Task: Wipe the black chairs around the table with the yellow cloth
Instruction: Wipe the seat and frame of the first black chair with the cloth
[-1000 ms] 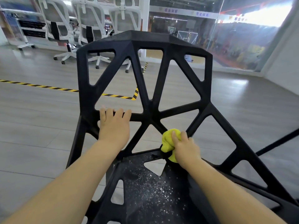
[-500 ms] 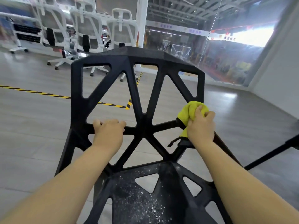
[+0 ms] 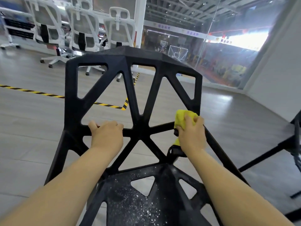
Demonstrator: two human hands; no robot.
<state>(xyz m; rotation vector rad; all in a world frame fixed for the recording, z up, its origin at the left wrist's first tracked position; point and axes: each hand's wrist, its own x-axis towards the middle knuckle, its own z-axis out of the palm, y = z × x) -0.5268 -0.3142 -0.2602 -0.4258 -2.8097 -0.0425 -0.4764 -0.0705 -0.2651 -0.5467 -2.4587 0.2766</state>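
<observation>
The yellow cloth (image 3: pixel 180 119) on the black chair (image 3: pixel 130 57).
The right hand (image 3: pixel 193 137) clutches it against the right strut (image 3: pixel 197 95), which runs upward; the left hand (image 3: pixel 106 136) curls round the crossbar (image 3: pixel 161 128).

Left hand (image 3: pixel 106 135) grips the black chair (image 3: pixel 132 75) backrest bar; right hand (image 3: pixel 192 136) presses the yellow cloth (image 3: pixel 181 119) against its right strut.
</observation>
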